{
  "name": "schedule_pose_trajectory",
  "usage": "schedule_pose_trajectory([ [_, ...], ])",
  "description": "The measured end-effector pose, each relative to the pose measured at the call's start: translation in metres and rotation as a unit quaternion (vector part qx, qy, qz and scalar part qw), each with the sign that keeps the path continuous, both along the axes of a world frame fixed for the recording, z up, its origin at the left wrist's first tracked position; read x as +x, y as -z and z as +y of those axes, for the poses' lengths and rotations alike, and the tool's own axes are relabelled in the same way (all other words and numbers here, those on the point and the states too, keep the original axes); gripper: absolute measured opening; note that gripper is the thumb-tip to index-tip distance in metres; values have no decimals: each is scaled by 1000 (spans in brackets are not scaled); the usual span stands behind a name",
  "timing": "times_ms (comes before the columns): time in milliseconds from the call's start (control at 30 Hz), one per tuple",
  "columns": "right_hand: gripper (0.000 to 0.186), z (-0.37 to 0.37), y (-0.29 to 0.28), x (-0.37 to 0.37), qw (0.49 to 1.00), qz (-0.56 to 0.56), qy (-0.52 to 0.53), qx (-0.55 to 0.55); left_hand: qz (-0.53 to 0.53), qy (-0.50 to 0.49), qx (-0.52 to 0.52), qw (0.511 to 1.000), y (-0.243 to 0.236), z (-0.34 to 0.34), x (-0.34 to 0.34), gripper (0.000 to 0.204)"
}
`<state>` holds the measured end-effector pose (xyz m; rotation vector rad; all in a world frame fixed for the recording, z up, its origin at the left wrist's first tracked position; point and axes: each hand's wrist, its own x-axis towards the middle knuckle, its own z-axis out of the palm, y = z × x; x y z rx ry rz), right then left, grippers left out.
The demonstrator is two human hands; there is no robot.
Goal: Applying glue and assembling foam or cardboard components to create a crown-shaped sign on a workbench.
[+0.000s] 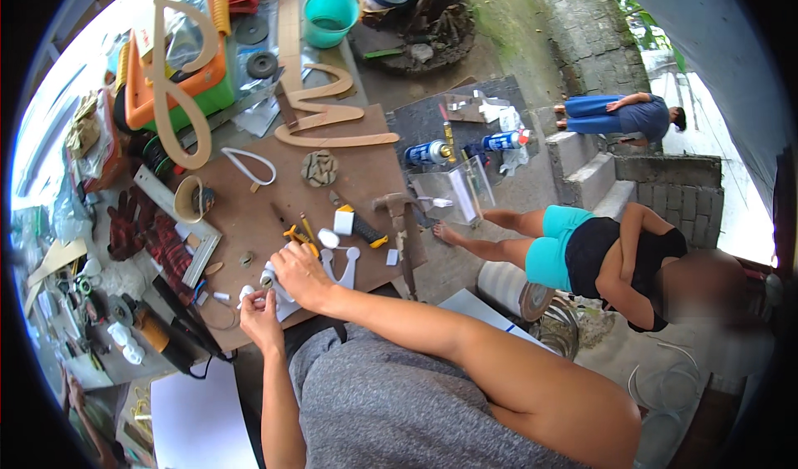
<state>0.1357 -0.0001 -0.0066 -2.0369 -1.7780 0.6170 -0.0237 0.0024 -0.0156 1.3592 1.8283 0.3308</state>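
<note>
— Our right hand [298,271] pinches a small white piece [268,278] over the brown board [366,165]; left hand [259,309] curls beneath.
— White cutouts [342,263], yellow-handled cutter [366,232], hammer [402,229] crowd us; wooden curves [328,120] beyond.

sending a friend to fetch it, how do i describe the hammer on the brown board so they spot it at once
Find the brown board on the cluttered workbench. At its right edge, beside the yellow-handled knife, lies the hammer: a long wooden handle with a metal head, the only such tool there.
</note>
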Motion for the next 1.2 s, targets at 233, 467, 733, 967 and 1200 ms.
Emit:
schedule_pose_trajectory([
  [233, 20, 12, -22, 34, 995, 68, -13, 68, -10, -3, 6, 1000, 10, -2, 11, 25],
  [467, 11, 18, -8, 61, 973, 38, -229, -6, 17, 8, -6, 1000, -9, 4, 21, 29],
  [733, 11, 25, 3, 58, 946, 76, -315, 30, 17, 4, -2, 1000, 3, 1, 10, 30],
  [967, 7, 33, 21, 58, 932, 82, -342, 83, 19, 3, -14, 1000, 1, 4, 14, 31],
  [1200, 7, 40, 21, 50, 930, 48, -357, 77, 42, 2, 8, 999, 1, 1, 15, 31],
])
